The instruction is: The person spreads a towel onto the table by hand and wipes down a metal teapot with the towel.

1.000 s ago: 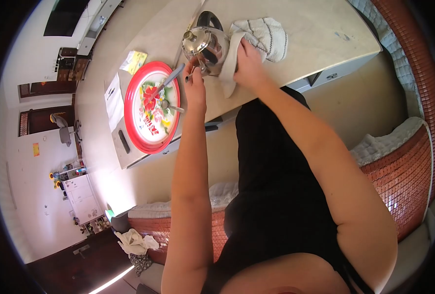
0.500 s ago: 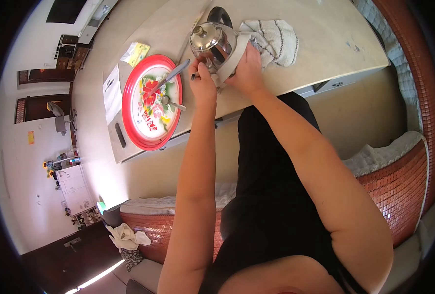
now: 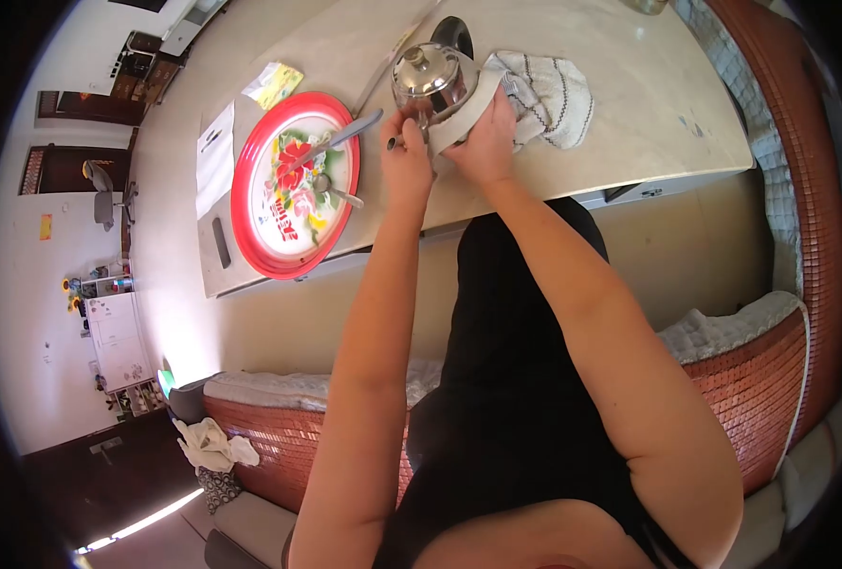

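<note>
Left grip: my left grip is closing around the kettle's spout side, upper centre of the frame.
Right grip: my right grip is pressing a bunched cloth against the body.
Kettle: one, sitting between both; whether its base is touching the surface, I can't tell. I'm judging it stiff, fairly weighty, slippery where polished; the black handle is offering the surest hold.
Cloth: one, looking soft and limp, trailing right.
Tray: one, lying left of centre, carrying one knife and one spoon.
Beyond: one yellow packet, one white sheet, upper left.
</note>
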`<state>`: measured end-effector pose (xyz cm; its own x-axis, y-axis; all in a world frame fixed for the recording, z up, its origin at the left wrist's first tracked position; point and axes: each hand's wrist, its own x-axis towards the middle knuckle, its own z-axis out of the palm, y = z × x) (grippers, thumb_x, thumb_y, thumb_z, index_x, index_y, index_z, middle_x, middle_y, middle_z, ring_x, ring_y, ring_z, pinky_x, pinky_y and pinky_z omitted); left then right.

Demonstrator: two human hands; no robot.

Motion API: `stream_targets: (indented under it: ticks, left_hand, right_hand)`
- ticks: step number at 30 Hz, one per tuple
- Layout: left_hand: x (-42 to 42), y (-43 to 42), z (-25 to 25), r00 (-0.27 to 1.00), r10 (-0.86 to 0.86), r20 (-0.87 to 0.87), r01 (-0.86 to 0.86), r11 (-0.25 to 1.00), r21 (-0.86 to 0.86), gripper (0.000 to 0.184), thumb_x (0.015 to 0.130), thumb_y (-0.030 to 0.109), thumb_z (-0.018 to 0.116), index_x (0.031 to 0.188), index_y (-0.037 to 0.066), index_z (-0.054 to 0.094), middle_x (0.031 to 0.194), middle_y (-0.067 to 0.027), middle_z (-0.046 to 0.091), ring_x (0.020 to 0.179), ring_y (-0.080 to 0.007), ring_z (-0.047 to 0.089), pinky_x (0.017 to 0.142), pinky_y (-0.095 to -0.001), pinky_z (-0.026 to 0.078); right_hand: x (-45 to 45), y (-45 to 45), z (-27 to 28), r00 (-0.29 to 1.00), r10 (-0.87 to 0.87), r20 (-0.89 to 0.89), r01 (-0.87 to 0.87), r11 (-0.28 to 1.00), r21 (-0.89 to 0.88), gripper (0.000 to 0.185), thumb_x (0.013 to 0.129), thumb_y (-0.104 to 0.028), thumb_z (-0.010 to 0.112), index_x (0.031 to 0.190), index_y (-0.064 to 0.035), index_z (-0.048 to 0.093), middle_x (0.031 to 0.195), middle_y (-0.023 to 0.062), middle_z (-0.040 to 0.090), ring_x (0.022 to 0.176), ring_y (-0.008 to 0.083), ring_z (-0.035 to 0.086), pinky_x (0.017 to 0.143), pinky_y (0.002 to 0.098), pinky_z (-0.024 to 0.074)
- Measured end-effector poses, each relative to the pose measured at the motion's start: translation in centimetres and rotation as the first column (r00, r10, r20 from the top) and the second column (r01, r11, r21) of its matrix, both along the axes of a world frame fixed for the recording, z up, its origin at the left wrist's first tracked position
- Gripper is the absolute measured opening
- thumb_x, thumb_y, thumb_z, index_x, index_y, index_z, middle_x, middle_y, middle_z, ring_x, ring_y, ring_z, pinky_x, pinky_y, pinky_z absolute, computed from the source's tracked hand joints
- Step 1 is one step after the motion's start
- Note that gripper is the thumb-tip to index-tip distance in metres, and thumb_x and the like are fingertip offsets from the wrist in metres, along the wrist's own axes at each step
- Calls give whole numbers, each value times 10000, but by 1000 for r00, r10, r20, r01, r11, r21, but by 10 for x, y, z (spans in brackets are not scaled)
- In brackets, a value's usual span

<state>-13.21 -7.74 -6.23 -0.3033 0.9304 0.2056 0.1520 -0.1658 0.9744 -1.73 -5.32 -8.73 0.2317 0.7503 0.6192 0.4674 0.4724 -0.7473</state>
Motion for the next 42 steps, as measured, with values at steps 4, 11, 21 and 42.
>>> stream_targets:
  ticks: [4,11,21,42]
  left_hand:
    - [0,5,0,999,35,16,-34,998,-50,360,939,151,440,1219,-74,462,1135,-164,593,1037,-206,572,905,-311,434]
    - [-1,6,-9,997,17,71,-15,1000,-25,378,938,138,456,1249,-71,403,1172,-164,574,1007,-193,577,876,-295,448]
    - [12,12,-10,983,102,155,-108,994,33,276,913,116,460,1156,-16,454,1088,-121,566,981,-163,548,850,-282,440]
    - [20,-6,23,994,-38,104,65,961,-267,311,921,193,395,1228,161,433,1224,-42,493,1109,-193,506,890,-428,474]
  right_hand:
    - [12,-8,1,995,40,88,-42,999,17,861,523,-236,812,1234,31,408,1195,239,452,1049,428,468,907,498,368]
    - [3,1,23,999,-18,46,20,999,-31,892,519,-300,823,1229,51,413,1226,267,441,1061,442,471,904,493,389]
    - [30,-9,-17,946,154,287,-120,984,-130,816,608,-133,783,1284,60,368,1266,279,413,1147,439,437,966,446,388]
    - [6,-38,-17,981,192,24,-167,905,-392,717,694,-124,666,1338,32,389,1481,196,232,1368,344,249,1103,399,252]
